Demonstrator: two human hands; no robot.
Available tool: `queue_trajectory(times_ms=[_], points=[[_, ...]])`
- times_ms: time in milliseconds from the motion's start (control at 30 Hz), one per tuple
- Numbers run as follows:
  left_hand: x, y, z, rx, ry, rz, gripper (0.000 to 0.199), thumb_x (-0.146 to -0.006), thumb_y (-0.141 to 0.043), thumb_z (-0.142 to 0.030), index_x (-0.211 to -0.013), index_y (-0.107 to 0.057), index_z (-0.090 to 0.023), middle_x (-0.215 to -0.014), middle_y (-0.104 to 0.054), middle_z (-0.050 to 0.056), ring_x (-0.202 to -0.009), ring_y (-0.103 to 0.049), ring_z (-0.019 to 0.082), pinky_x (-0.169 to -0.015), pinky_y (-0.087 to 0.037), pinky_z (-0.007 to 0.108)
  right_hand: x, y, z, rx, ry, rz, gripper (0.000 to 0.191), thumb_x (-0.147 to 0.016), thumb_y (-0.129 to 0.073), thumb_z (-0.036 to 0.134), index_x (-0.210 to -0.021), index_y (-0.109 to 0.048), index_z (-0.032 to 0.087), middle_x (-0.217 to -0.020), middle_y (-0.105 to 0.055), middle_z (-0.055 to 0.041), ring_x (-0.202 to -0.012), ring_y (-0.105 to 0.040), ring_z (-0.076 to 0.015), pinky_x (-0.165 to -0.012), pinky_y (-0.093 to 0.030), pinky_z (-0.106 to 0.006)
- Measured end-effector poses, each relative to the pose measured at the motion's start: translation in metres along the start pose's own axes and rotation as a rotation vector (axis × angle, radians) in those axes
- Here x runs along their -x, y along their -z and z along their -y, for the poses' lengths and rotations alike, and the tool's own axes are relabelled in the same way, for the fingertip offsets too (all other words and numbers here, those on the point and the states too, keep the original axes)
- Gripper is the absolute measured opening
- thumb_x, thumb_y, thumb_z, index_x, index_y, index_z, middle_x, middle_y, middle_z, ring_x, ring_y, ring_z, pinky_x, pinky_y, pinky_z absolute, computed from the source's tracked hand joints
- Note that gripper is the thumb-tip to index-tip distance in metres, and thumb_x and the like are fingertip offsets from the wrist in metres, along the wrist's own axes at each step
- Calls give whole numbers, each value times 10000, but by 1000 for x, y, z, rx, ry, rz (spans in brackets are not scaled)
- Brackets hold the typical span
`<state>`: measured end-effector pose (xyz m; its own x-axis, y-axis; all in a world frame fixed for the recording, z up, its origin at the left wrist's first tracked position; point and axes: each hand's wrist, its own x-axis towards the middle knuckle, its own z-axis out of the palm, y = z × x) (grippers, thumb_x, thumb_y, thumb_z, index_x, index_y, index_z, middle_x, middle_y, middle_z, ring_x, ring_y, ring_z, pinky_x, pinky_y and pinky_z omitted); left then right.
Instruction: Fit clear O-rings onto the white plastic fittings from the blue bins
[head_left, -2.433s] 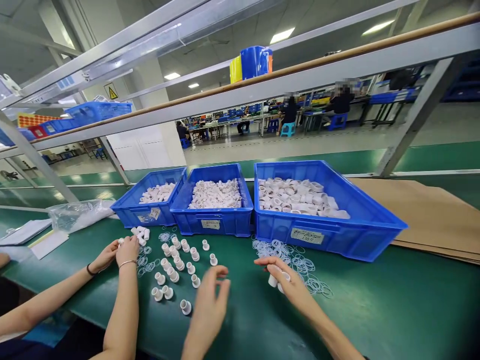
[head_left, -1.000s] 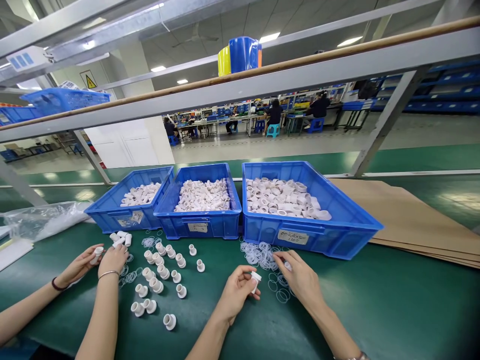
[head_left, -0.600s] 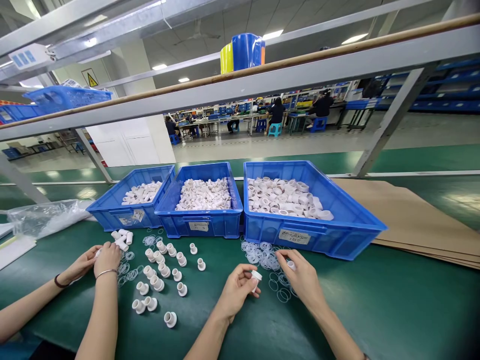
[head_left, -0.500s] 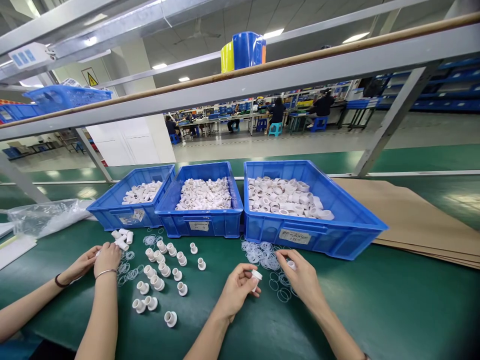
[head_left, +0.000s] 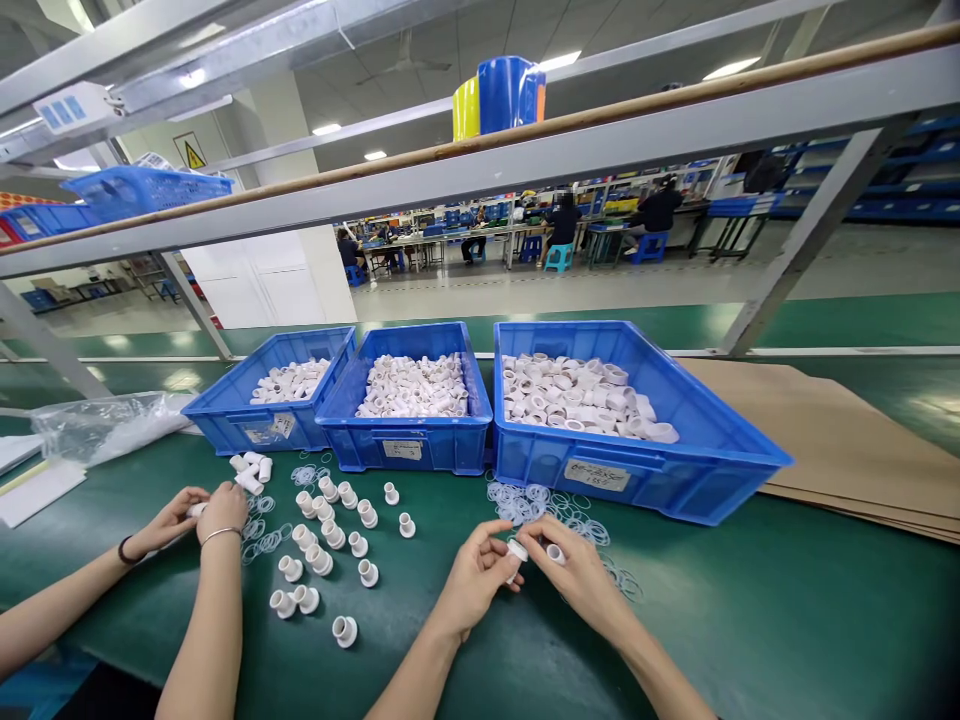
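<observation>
My left hand (head_left: 474,590) is closed on a white plastic cap-like fitting (head_left: 516,551), gripped between thumb and fingers. Beside it, my right hand (head_left: 581,580) has its thumb and forefinger together at that fitting's edge. A second small white tubular fitting (head_left: 555,553) is tucked in the right hand's fingers. Whether the right fingertips also pinch a clear ring, I cannot make out. Just behind and under the right hand lies a loose pile of thin translucent rings (head_left: 536,500). Several white flanged fittings (head_left: 319,558) stand on the green table to the left.
Three blue bins, left (head_left: 259,437), middle (head_left: 442,445) and right (head_left: 675,490), hold white plastic parts. At left a co-worker's hands (head_left: 223,512) work near more rings (head_left: 262,540) and white tubes (head_left: 251,481). Cardboard sheets (head_left: 840,430) lie at right; a shelf rail (head_left: 480,180) crosses above.
My right hand has moved left from above the rings to the fitting in my left hand. Some rings have shifted on the table. The view has turned slightly.
</observation>
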<state>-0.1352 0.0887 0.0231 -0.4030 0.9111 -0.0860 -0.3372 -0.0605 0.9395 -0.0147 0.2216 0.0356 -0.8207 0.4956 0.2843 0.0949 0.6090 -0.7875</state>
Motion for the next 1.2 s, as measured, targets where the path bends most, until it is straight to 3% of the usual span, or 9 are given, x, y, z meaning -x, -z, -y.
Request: queue_trajectory(times_ms=[100, 200, 433, 567, 767, 967, 1100, 1200], points=[[-1, 1, 1, -108, -41, -21, 482, -767, -756, -485, -1086, -632, -147, -894, -573, 32, -740, -601, 128, -657, -505, 262, 2, 2, 11, -51, -14, 60, 328, -991, -462, 482, -835, -636, 251, -829, -624, -19, -772, -588, -197, -721, -458, -312], [-3, 2, 1, -191, -90, -67, 473, -769, -744, -501, -1071, -659, -146, -863, -584, 37, -741, -592, 143, -596, -519, 256, 3, 6, 16, -71, 2, 116, 342, -993, -459, 482, -807, -623, 248, -817, -616, -17, -784, -586, -200, -727, -454, -314], [-7, 5, 8, 95, -6, -143, 509, -721, -807, -468, -1026, -630, -101, -849, -638, 50, -688, -602, 110, -595, -517, 224, 0, 4, -2, 1, -41, 130, 341, -983, -483, 499, -801, -623, 248, -831, -633, -9, -789, -597, -199, -730, -430, -319], [-6, 2, 10, 174, -7, -82, 481, -739, -803, -451, -1004, -609, -100, -846, -650, 55, -697, -627, 121, -601, -529, 228, -1, 2, -8, -48, -108, 117, 333, -938, -555, 531, -786, -597, 237, -802, -628, 7, -755, -580, -185, -704, -423, -302], [-4, 4, 12, 298, 37, 19, 427, -792, -767, -440, -964, -545, -119, -761, -661, 53, -649, -634, 114, -577, -517, 201, -2, 6, 7, -211, -114, 197, 328, -936, -545, 542, -1002, -691, 256, -945, -672, -17, -892, -601, -210, -822, -454, -327], [-2, 9, 11, 406, 133, 95, 416, -795, -759, -440, -935, -524, -127, -799, -658, 62, -573, -607, 82, -469, -441, 147, -1, 12, 12, -294, -128, 251, 350, -918, -553, 557, -975, -719, 254, -948, -693, -26, -926, -610, -231, -861, -458, -345], [20, 11, -16, 205, 108, 187, 435, -799, -713, -513, -917, -488, -160, -765, -661, 69, -550, -609, 126, -460, -449, 197, -1, 6, 7, -263, -140, 285, 339, -921, -548, 551, -925, -706, 252, -902, -689, -20, -878, -608, -219, -816, -452, -324], [47, 21, -51, -318, -3, 58, 319, -838, -666, -457, -932, -539, -179, -857, -670, 65, -709, -642, 170, -614, -526, 282, -1, -3, -2, -229, -165, 208, 349, -908, -546, 573, -970, -687, 259, -850, -672, -18, -857, -605, -219, -800, -450, -322]])
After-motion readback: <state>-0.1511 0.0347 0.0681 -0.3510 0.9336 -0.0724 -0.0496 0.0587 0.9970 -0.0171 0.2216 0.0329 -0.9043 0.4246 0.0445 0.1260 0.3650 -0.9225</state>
